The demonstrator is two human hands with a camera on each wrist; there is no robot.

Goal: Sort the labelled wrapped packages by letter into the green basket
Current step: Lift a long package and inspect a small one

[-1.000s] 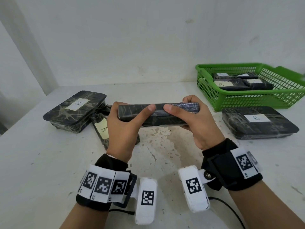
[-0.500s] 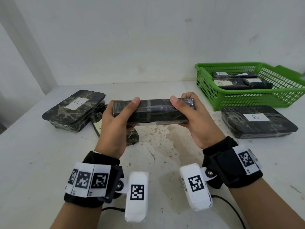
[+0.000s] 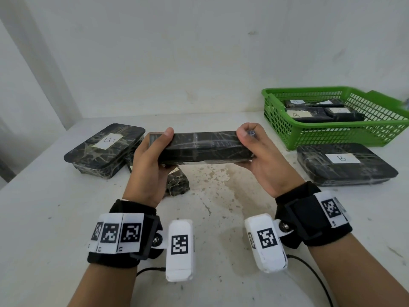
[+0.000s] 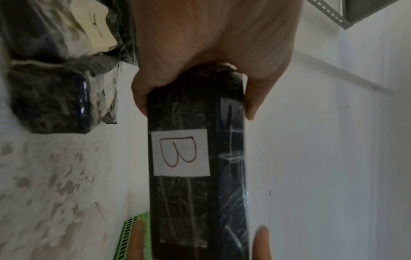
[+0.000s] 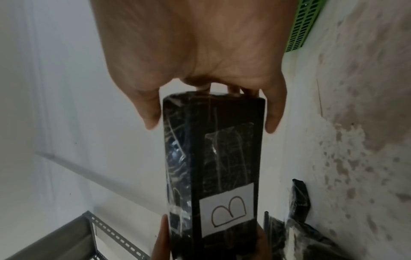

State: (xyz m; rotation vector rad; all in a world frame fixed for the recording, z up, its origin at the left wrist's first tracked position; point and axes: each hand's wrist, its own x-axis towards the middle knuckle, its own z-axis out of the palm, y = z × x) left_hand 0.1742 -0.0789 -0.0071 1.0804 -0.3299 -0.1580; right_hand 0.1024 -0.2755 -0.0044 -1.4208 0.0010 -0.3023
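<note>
Both hands hold one long black wrapped package (image 3: 202,147) level above the table (image 3: 44,229): the left hand (image 3: 150,165) grips its left end, the right hand (image 3: 263,160) its right end. Its white label reads B. Three more packages lie on the table, two large ones labelled B. Far right, one green basket (image 3: 332,134) holds about four packages.
</note>
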